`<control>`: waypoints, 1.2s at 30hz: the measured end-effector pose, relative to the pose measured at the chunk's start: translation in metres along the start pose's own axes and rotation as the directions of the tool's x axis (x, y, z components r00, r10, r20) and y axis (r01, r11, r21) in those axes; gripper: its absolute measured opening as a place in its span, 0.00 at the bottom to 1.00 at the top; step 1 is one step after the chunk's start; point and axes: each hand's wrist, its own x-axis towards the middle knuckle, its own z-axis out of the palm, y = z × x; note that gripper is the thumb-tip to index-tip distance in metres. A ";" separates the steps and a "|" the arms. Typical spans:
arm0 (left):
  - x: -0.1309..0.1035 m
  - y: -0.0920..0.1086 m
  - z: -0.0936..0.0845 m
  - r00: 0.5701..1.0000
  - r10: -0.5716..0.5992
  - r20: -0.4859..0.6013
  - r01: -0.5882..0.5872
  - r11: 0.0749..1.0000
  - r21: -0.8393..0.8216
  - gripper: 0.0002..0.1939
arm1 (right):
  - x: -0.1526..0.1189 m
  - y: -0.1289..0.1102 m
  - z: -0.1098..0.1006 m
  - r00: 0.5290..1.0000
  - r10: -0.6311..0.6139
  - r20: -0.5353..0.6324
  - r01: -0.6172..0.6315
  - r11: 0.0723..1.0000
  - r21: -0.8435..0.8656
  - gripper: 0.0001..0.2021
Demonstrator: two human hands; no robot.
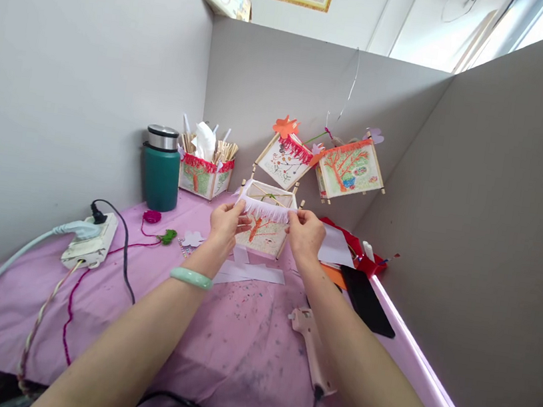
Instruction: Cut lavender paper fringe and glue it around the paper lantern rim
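Both hands are at a small box lantern with wooden corner sticks and an orange drawing on its front panel. A pale lilac fringed paper strip runs along the top edge of that panel. My left hand pinches the strip's left end at the corner, its other fingers partly curled beside the panel. At the right corner, my right hand pinches the other end between thumb and finger. Cut white paper strips lie on the table below the lantern.
A pink glue gun lies under my right forearm, its cable crossing the front. Two decorated lanterns hang behind. At left are a green bottle, a power strip and magenta yarn. A black tablet-like slab lies right.
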 end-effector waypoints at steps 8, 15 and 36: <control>0.003 0.001 0.003 0.999 0.030 0.025 -0.031 0.999 0.023 0.08 | 0.001 0.002 -0.003 1.000 0.021 -0.017 -0.021 0.999 0.025 0.11; 0.013 0.000 0.006 0.992 0.120 -0.030 -0.115 0.984 0.136 0.10 | -0.001 0.000 -0.007 0.999 0.016 -0.031 -0.015 1.000 0.017 0.11; 0.017 0.010 0.014 0.991 0.030 -0.134 -0.002 0.980 0.201 0.12 | -0.003 0.000 -0.003 0.998 -0.035 -0.043 0.034 0.999 -0.027 0.13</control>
